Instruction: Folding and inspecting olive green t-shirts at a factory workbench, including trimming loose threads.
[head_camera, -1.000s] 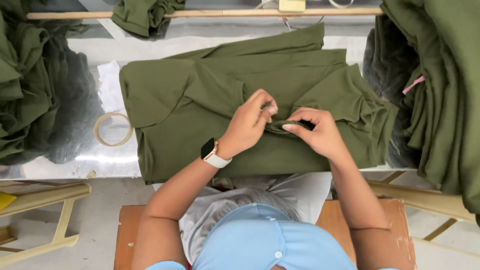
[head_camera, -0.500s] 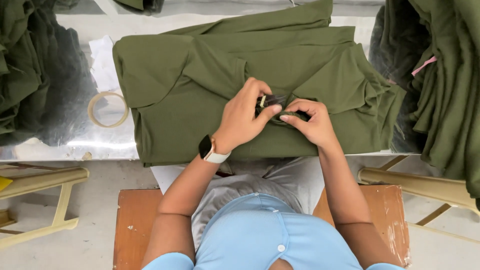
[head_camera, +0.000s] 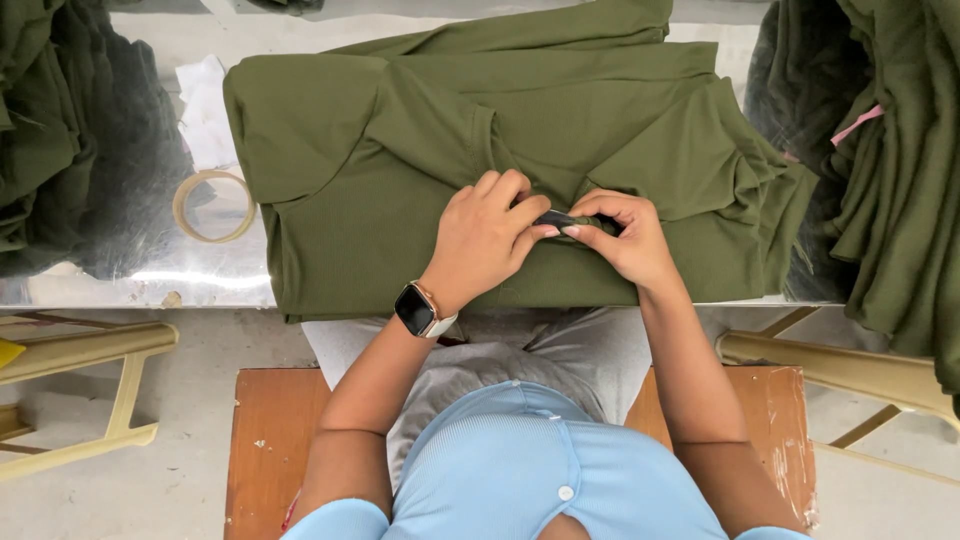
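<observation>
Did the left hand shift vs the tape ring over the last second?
Cannot tell for sure: the head camera itself moved. Against the beige tape ring on the shiny metal table, the left hand sits about where it was, pinching the olive green garment.

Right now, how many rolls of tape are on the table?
1. The tape roll lies flat on the shiny table, left of the olive garment. More may be hidden under the garment piles.
</observation>
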